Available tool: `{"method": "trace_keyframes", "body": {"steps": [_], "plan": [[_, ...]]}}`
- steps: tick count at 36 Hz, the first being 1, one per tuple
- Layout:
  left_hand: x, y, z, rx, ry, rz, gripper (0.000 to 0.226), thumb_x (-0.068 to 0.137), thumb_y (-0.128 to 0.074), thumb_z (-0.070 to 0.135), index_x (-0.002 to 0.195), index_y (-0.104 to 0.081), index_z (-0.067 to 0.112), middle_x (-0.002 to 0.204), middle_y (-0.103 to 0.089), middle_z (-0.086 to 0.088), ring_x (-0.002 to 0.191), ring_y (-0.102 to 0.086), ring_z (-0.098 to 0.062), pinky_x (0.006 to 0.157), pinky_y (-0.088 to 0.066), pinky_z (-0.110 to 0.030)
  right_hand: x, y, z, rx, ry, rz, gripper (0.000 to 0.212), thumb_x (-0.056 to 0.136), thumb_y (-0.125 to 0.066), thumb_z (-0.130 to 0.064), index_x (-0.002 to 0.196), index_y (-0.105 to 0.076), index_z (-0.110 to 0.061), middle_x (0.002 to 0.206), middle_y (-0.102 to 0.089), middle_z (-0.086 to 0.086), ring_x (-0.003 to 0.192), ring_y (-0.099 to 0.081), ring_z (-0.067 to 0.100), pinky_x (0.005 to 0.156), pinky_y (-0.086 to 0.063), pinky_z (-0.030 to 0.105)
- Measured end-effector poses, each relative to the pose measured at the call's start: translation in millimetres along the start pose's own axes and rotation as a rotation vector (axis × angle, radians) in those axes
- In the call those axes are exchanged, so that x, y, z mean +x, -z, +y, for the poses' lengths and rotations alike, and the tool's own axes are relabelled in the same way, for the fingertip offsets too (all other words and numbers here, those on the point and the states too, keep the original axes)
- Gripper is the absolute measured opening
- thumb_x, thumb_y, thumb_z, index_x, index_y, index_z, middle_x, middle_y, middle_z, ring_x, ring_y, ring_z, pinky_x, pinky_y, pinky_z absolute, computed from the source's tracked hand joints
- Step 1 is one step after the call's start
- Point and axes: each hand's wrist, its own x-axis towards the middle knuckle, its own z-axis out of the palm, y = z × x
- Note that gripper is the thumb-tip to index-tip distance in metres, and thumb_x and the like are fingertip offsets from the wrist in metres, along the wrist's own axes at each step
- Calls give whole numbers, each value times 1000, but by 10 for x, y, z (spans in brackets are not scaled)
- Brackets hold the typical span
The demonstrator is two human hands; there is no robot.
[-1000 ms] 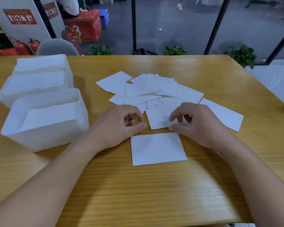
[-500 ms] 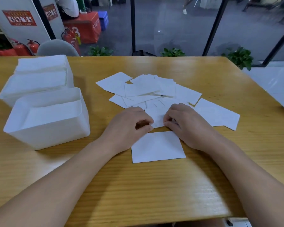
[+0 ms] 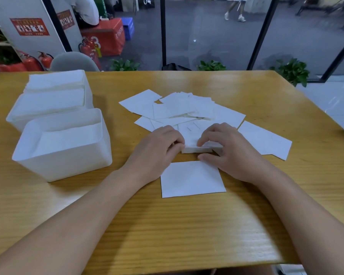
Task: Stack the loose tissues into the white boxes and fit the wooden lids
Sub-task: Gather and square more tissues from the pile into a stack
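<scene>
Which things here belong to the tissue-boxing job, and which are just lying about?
Job:
- loose tissues scattered on the table
- small tissue stack in the grip of left hand and right hand
- single tissue nearest the person
- near white box
- far white box, tissues inside

Lying about:
- grey chair
- fire extinguishers
- potted plants

No wooden lids visible.

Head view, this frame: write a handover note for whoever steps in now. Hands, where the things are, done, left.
Left hand and right hand: both pinch the ends of one tissue, lifting its near edge off the table.
One flat tissue lies just in front of the hands; the loose pile is spread behind them.
Near white box holds a low stack; far white box looks nearly full.
Done: both boxes partly loaded.
Left: the remaining tissues, then the wooden lids, which are not in view.
</scene>
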Motion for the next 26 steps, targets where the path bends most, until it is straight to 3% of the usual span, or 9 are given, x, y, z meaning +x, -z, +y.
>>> {"method": "trace_keyframes", "body": {"steps": [2, 5, 9, 12, 15, 20, 24, 26], "plan": [[-27, 48, -28, -75, 39, 19, 11, 109, -66, 26, 101, -71, 30, 101, -63, 16, 96, -61, -9, 78, -47, -21, 3, 2, -6, 23, 6, 58, 7, 98, -79, -31, 103, -76, -35, 114, -63, -22, 115, -53, 7, 100, -40, 28], [-75, 84, -44, -137, 50, 23, 4, 107, -68, 40, 104, -70, 38, 106, -64, 19, 105, -63, -9, 78, -45, -17, 3, -2, -20, 50, 19, 122, 9, 102, -75, -25, 97, -77, -33, 106, -65, -20, 111, -56, 7, 92, -39, 25], [-71, 80, -25, -88, 8, 19, 31, 98, -72, 62, 121, -72, 42, 114, -65, 24, 119, -60, -9, 92, -47, -22, 9, -22, -69, 53, 32, 145, 9, 101, -76, -23, 97, -76, -31, 101, -66, -18, 103, -58, 9, 84, -39, 26], [-45, 43, 10, 2, -77, 36, 20, 105, -70, 49, 111, -80, 33, 104, -67, 22, 108, -57, -7, 89, -46, -24, 8, -27, -103, 82, 48, 164, 7, 102, -75, -25, 98, -75, -31, 97, -68, -17, 100, -61, 11, 85, -44, 30], [-37, 57, -7, -36, -59, 126, 16, 108, -69, 37, 106, -82, 28, 97, -71, 19, 101, -61, -9, 84, -47, -23, -9, 7, -90, 119, -8, 169, 6, 105, -71, -35, 101, -73, -38, 96, -70, -18, 95, -64, 11, 77, -46, 29], [-107, 205, -39, -243, 58, 198, 11, 107, -73, 38, 103, -83, 37, 98, -77, 20, 94, -71, -13, 77, -50, -16, -36, 122, -54, 302, -41, 245, 4, 104, -75, -36, 101, -78, -35, 75, -68, -7, 62, -56, 18, 55, -41, 24], [-96, 333, -51, -431, 132, 48, 10, 106, -73, 39, 105, -82, 37, 87, -79, 10, 78, -70, -19, 72, -52, -31, -35, 227, -17, 583, -157, 47, 23, 99, -80, -37, 120, -75, -31, 67, -57, 15, 59, -50, 31, 57, -43, 34], [-84, 367, -83, -448, 195, -123, 11, 106, -72, 37, 112, -80, 36, 67, -64, 7, 70, -57, -39, 69, -44, -39, -46, 263, 14, 583, -210, -79, 30, 95, -83, -39, 123, -72, -34, 65, -60, 13, 57, -50, 27, 59, -42, 35]]}}
